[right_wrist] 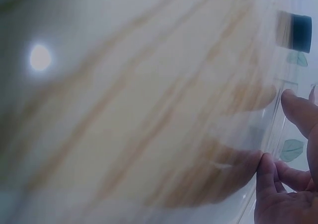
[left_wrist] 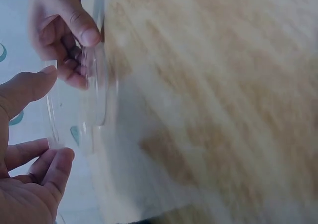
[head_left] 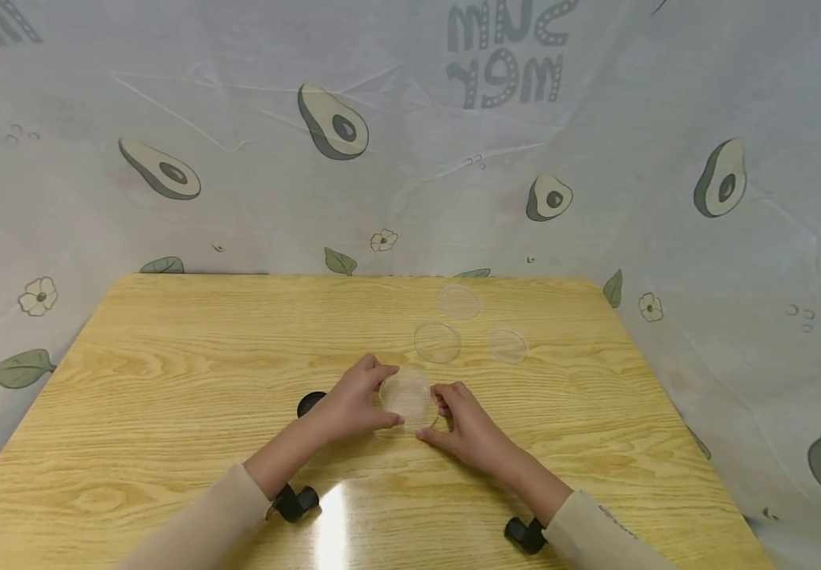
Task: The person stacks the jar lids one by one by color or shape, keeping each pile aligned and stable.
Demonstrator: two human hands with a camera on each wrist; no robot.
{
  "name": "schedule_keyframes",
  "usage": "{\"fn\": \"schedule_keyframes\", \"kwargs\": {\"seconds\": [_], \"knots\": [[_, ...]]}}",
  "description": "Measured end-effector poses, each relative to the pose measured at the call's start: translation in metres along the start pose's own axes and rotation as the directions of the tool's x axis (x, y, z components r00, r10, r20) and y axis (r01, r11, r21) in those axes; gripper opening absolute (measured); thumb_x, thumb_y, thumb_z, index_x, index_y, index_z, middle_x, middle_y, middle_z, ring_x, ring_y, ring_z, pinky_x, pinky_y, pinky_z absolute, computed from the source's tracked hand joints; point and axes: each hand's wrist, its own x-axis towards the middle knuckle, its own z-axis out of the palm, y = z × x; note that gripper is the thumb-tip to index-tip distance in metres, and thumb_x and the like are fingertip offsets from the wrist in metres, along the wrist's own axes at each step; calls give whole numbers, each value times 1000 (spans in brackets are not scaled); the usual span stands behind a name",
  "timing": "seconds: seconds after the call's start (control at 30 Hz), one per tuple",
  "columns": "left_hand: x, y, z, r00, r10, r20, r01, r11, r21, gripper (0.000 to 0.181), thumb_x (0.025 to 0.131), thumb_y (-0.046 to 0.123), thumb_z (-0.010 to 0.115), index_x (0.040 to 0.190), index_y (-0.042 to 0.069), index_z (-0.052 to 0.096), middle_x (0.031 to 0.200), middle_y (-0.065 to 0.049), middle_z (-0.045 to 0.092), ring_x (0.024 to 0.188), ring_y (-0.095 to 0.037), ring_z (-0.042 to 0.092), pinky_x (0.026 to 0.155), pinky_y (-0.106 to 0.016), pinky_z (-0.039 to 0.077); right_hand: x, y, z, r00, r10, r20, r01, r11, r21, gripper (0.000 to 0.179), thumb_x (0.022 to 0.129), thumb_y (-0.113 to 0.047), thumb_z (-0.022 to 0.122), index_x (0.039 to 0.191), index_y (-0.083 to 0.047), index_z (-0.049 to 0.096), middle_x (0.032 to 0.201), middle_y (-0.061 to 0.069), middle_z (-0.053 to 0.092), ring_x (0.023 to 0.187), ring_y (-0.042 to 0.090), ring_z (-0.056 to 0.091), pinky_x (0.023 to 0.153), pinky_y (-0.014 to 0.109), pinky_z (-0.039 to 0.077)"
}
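Observation:
Near the middle of the table, both hands hold clear, round, shallow dishes like petri dishes. My left hand (head_left: 356, 404) grips one clear dish (head_left: 404, 400) at its left rim, thumb at the near side and fingers at the far side. In the left wrist view its thin edge stands between the left thumb and fingers. My right hand (head_left: 470, 427) pinches clear rims at the right; in the left wrist view a second clear dish piece (left_wrist: 101, 95) is in its fingers, apart from the left one. In the head view the two overlap.
Behind the hands lie three clear discs: one at left (head_left: 437, 343), one at right (head_left: 507, 346) and one farthest back (head_left: 459, 302). A black round object (head_left: 310, 402) sits behind the left forearm, partly hidden. Printed cloth (head_left: 410, 158) hangs beyond the wooden table (head_left: 203, 340).

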Motion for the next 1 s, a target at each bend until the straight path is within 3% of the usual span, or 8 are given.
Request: {"fn": "schedule_keyframes", "kwargs": {"seconds": [0.33, 0.63, 1.0], "knots": [[1, -3, 18, 999, 32, 17, -33, 999, 39, 75, 82, 19, 90, 145, -4, 58, 113, -11, 55, 96, -16, 49, 83, -32, 48, 0, 0, 2, 1000, 14, -9, -14, 1000, 7, 68, 93, -34, 81, 143, 3, 55, 124, 11, 57, 107, 14, 53, 96, 35, 52], [1, -1, 23, 999, 44, 9, -44, 999, 24, 73, 81, 16, 89, 144, -4, 58, 119, -11, 56, 108, -20, 52, 93, -38, 52, 1, 1, 3, 1000, 18, -17, -18, 1000, -1, 67, 92, -35, 82, 142, 0, 56, 124, 10, 57, 107, 14, 52, 94, 33, 51], [2, 0, 25, 999, 45, 4, -45, 999, 25, 75, 79, 16, 89, 143, -5, 58, 119, -14, 56, 110, -23, 52, 96, -39, 51, 0, -1, 2, 1000, 24, -15, -24, 1000, 1, 67, 92, -35, 82, 142, 0, 57, 121, 9, 57, 104, 13, 51, 92, 31, 50]]}}
